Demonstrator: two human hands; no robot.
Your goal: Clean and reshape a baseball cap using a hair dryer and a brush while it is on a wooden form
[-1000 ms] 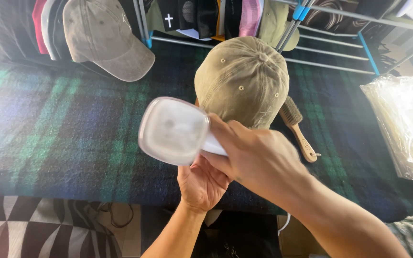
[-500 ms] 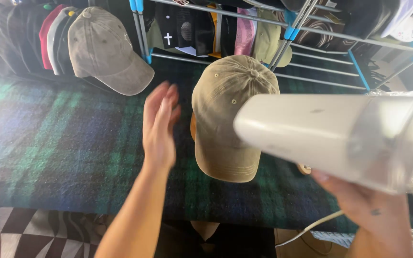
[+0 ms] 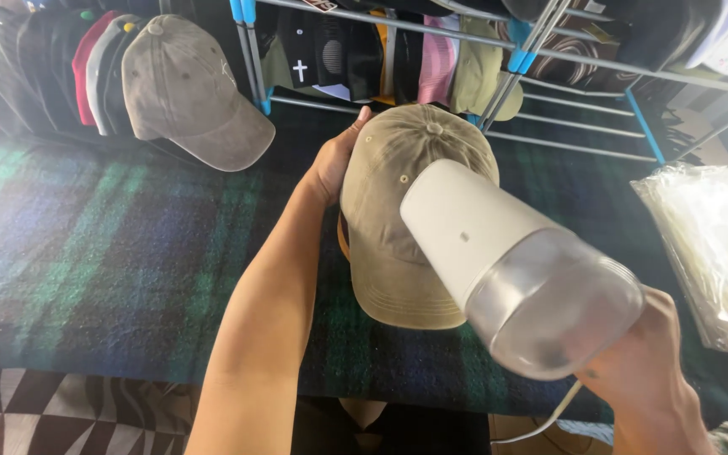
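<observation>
Bench (image 3: 86,253), covered in dark green-and-blue plaid cloth, fills most of the view; the khaki cap (image 3: 393,253) sits near its middle and serves as the reference point here.

Behind the cap, a metal rack (image 3: 566,72) with grey bars and blue joints runs across the top. Folded caps in black, pink, yellow and olive hang on it; one black piece carries a small white cross mark.

Right of the cap, at the frame edge, a crinkled clear plastic bag (image 3: 709,244) lies on the bench, with a bit of red showing inside.

Left of the cap and further back, a row of caps (image 3: 52,72) stands stacked brim to brim: dark ones, a red one, a pale one, with a faded grey-brown cap (image 3: 191,93) at the front.

Khaki cap: washed cotton, brim toward the camera, small eyelets on the crown, a sliver of orange showing under its left edge.

In front of the cap, a white handheld appliance (image 3: 499,261) with a clear cloudy end overlaps the cap's right side. A white cord trails below it.

Right hand (image 3: 642,371), low and right of the cap, is closed around the appliance's near end; fingers mostly hidden behind it.

Left hand (image 3: 334,160) is spread open, palm and fingers pressed to the cap's left rear crown.
</observation>
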